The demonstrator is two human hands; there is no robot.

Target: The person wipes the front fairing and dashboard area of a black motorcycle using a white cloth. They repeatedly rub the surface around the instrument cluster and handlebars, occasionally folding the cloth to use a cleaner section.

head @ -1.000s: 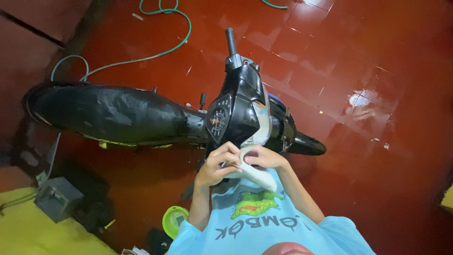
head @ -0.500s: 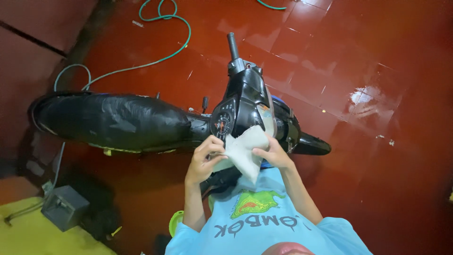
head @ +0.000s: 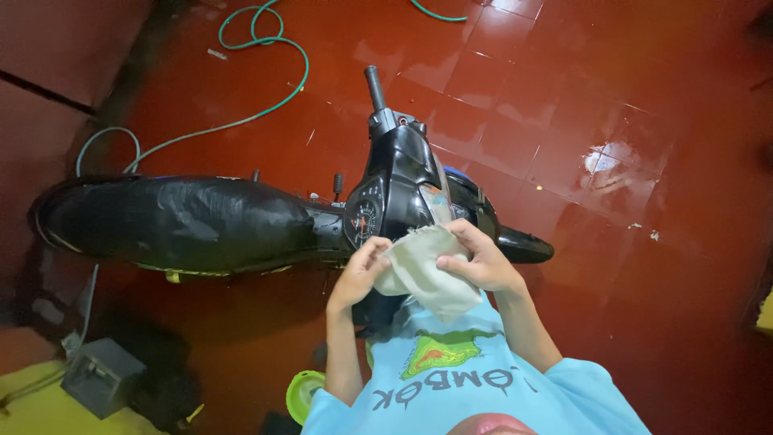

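— The cloth (head: 423, 270) in both hands?
— Soft off-white fabric, matt, frayed at its edge.
— And the motorbike (head: 386, 193)?
— Glossy black plastic panels; its seat (head: 177, 221) is wrinkled, shiny black vinyl.
— The floor (head: 564, 105)?
— Red glazed tiles, wet-looking, with bright reflections. The hose (head: 266, 72) on it looks like smooth green rubber

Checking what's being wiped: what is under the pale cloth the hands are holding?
Under the cloth is the motorcycle, near its speedometer. Left hand and right hand grip it; the surface beneath is hidden.
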